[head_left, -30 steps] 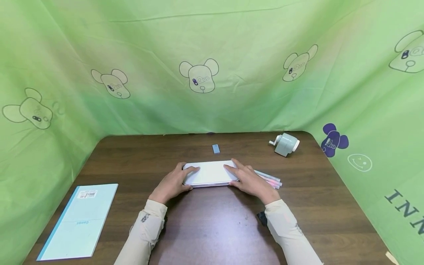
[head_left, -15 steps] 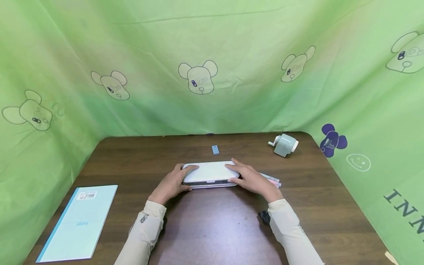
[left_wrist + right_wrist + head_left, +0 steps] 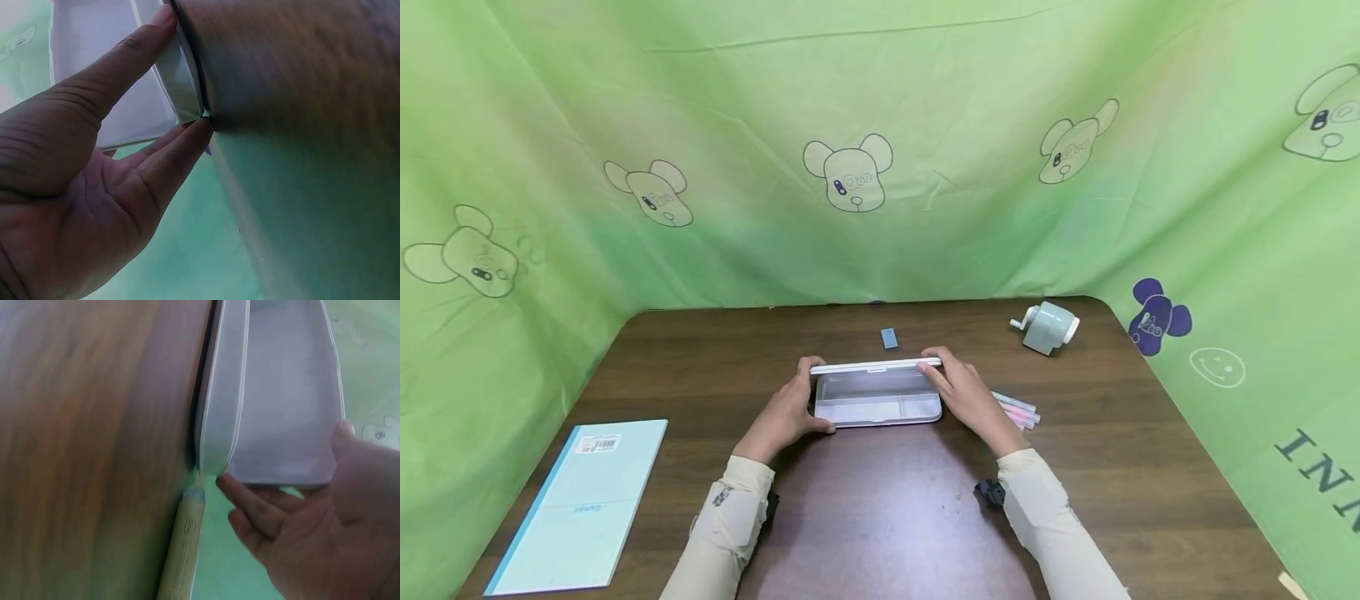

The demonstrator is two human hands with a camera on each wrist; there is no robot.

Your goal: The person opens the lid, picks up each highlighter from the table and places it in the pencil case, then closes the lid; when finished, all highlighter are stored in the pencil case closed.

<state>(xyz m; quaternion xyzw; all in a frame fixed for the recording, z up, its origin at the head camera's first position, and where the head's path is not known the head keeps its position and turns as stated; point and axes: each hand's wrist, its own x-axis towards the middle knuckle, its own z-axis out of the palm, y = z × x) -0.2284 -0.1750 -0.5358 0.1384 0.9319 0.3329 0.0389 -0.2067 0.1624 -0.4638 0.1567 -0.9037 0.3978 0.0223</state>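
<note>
A white pencil case [image 3: 857,412] lies on the table between both hands, its lid [image 3: 872,367] raised along the far side. Inside the base a divider marks off a smaller compartment at the right. My left hand [image 3: 786,412] grips the case's left end; in the left wrist view the thumb lies on the base wall [image 3: 178,81] and fingertips meet its corner. My right hand [image 3: 966,400] holds the lid's right end, thumb at its front edge. In the right wrist view its fingers reach behind the lid [image 3: 287,394], partly hidden.
Several pens [image 3: 1018,410] lie right of the case, one with a yellowish barrel [image 3: 182,544]. A small blue block [image 3: 889,338] is behind it. A grey crank pencil sharpener [image 3: 1048,327] stands at the back right, and a light blue notebook [image 3: 580,504] lies at the left.
The lid has swung up and back from closed, showing the inside of the case. My right hand rose with the lid; the left stays at the left end, its fingers shifted slightly.
</note>
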